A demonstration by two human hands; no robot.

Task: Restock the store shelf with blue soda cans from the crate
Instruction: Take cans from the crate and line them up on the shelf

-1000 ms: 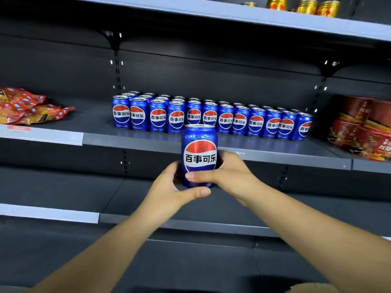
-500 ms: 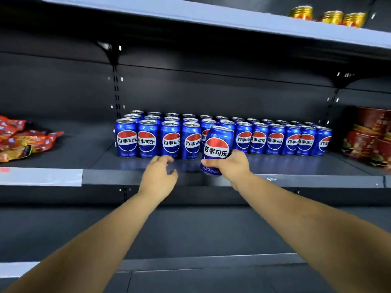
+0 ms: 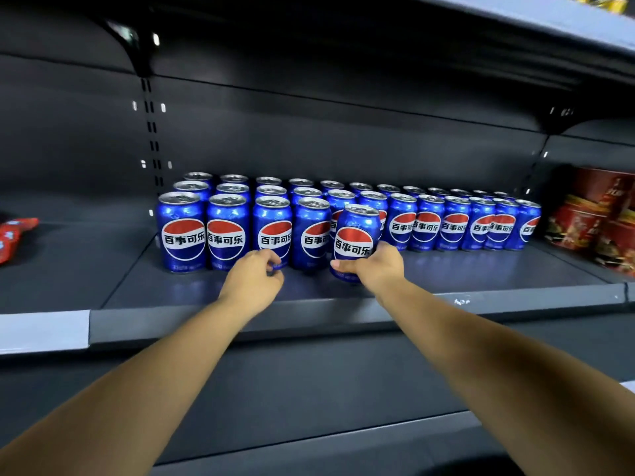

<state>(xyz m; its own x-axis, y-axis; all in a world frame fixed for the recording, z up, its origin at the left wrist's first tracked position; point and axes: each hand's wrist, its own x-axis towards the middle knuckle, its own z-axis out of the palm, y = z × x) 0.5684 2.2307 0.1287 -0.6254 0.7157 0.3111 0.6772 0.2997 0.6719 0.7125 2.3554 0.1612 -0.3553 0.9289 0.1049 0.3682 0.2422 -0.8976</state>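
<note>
My right hand [image 3: 374, 267] grips a blue soda can [image 3: 355, 240] by its lower part, tilted slightly and just touching the grey shelf [image 3: 481, 286] in front of the rows. Several blue soda cans [image 3: 226, 231] with red, white and blue logos stand in rows on that shelf. My left hand [image 3: 254, 278] rests at the base of the third front can [image 3: 273, 230], fingers curled against it; I cannot tell whether it grips it. The crate is out of view.
Red snack bags [image 3: 15, 235] lie at the left on the same shelf. Red tins [image 3: 598, 221] stand stacked at the right end. A grey upper shelf [image 3: 549, 18] hangs overhead, and a lower shelf [image 3: 309, 424] runs beneath my forearms.
The view has moved closer to the shelf. My right hand carried the can forward and down to the shelf beside the front row. My left hand let go of it and reached to the front cans.
</note>
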